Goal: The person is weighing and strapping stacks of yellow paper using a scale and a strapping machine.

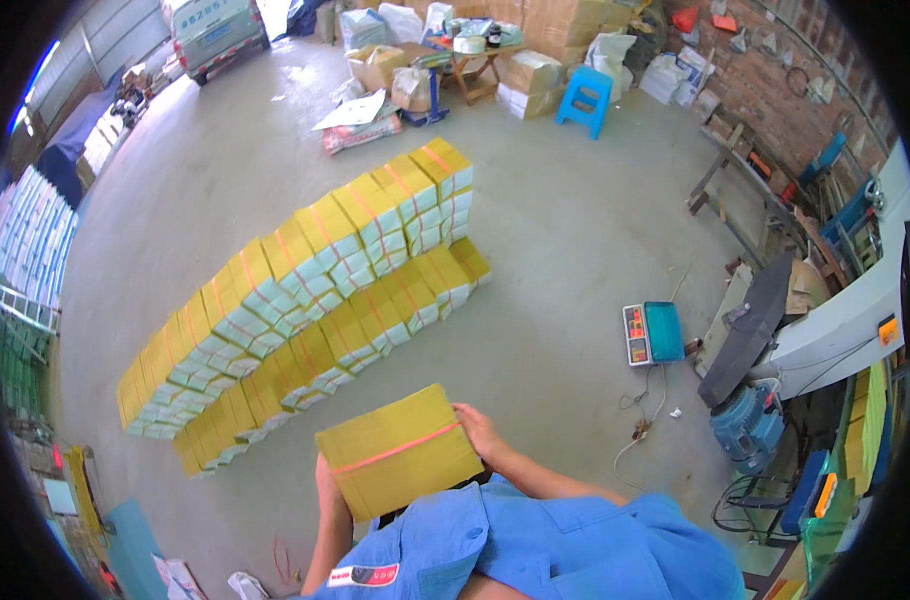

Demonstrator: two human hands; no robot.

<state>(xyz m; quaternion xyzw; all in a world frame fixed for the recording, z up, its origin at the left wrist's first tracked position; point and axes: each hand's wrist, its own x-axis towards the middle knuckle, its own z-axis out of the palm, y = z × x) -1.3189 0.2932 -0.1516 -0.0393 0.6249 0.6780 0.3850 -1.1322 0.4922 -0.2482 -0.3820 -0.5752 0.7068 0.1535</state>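
Between my two hands, close to my body, is a yellow-topped bundle [400,450] with a pink strap across it. My left hand [328,482] grips its left edge, and the fingers are mostly hidden behind it. On the opposite edge, my right hand [478,430] is closed, its fingers partly tucked out of sight. Ahead and to the left stands a long row of stacked bundles [320,235] with yellow tops, white sides and pink straps. A lower row [350,330] of the same kind runs along its near side.
A teal-topped scale [663,332] sits on the floor to the right, with cables trailing from it. Beyond it stands a machine with a blue motor [748,428]. A blue stool [584,100], cardboard boxes [530,75] and a parked van [215,35] are farther back.
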